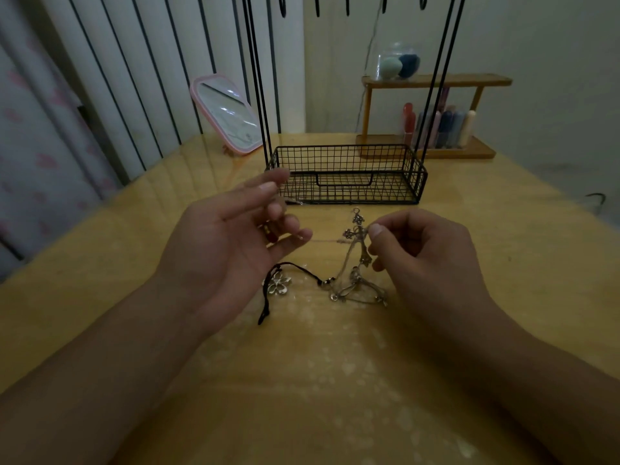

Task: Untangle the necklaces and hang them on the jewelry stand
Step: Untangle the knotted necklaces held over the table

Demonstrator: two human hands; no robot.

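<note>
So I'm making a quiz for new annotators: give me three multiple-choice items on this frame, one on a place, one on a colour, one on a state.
1. Where does the flower pendant lie?
A. in the wire basket
B. on the table below the left hand
C. on the wooden shelf

2. What colour is the mirror's frame?
A. pink
B. green
C. black

3. What is the right hand doing?
A. lying flat on the table
B. pinching the cross pendant's chain
C. gripping the stand's rod

Answers: 1 B, the pendant rests on the table just under the left hand. 2 A, the mirror has a pink rim. 3 B, the right hand has its fingertips closed by the cross pendant.
</note>
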